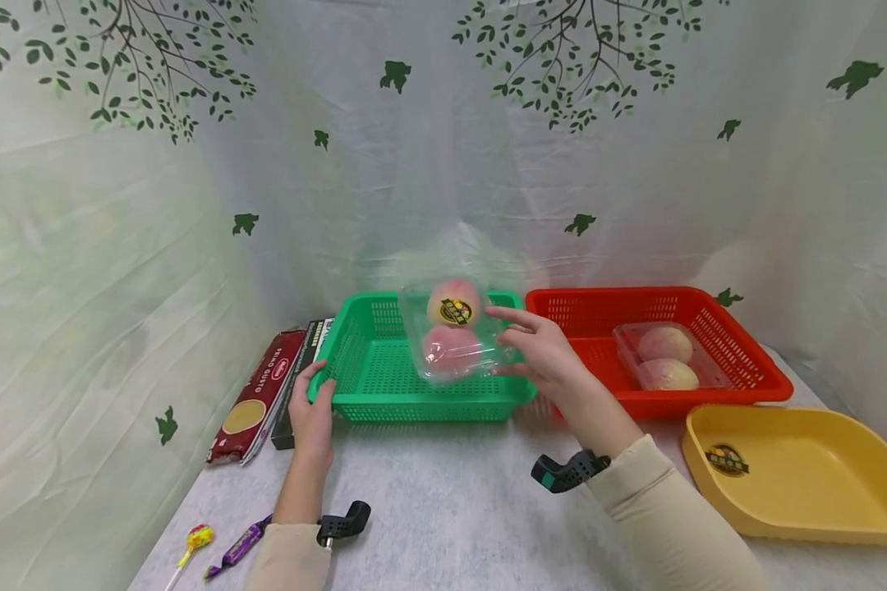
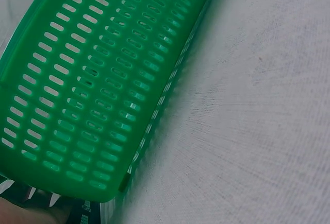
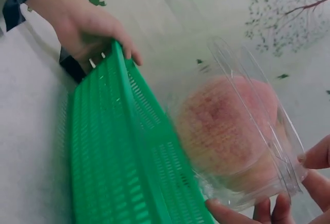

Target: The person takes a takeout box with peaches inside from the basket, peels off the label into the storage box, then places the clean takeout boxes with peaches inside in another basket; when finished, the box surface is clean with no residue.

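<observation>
head — peach pack (image 1: 451, 348), long axis steep, left-leaning

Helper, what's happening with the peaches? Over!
Left fingers gripping green basket. Right fingers holding clear peach pack, tilted, over green basket. Nothing visibly in the way.

Soft, even light fills the head view, with small white glints on the clear box (image 1: 417, 328) above the green basket (image 1: 429, 410). A faint shadow edges the table (image 1: 429, 484) before the green basket. Both wrist views look dimmer; the right one blurs the table beside the green basket.
</observation>
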A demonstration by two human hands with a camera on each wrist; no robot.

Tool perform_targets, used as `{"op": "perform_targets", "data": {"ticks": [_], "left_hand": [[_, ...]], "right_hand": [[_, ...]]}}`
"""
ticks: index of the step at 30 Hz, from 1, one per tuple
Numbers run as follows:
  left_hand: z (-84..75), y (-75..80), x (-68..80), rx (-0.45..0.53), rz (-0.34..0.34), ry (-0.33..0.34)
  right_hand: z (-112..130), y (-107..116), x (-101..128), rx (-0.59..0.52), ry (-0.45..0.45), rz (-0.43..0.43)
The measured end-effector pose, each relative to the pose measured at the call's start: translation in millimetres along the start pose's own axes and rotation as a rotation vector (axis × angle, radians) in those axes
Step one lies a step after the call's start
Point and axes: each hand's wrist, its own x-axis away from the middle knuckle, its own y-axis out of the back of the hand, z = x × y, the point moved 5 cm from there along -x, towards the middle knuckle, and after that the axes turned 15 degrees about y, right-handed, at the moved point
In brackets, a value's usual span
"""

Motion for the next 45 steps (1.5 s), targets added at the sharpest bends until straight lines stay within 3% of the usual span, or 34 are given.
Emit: {"op": "perform_targets", "data": {"ticks": [10, 18, 27, 34, 40, 45], "left_hand": [[-0.9, 0.6, -0.7, 0.007, -0.006, -0.007], [-1.9, -1.3, 0.1, 0.006, -0.010, -0.006], [-1.6, -0.8, 2.1, -0.014, -0.042, 0.003], [-2.4, -1.1, 3.8, -0.040, -0.040, -0.002], [-3.8, -1.3, 4.3, -0.038, -0.034, -0.003], [-4.4, -2.3, 4.8, -0.014, -0.040, 0.009]], "right_hand": [[-4, 37, 50, 0.094, 0.004, 0.057], [-11, 65, 84, 0.112, 0.085, 0.159], [-27, 84, 95, 0.118, 0.196, 0.373], [-40, 90, 101, -0.038, 0.268, 0.591], [-54, 97, 99, 0.058, 0.266, 0.646], [-71, 114, 94, 0.155, 0.251, 0.632]]}}
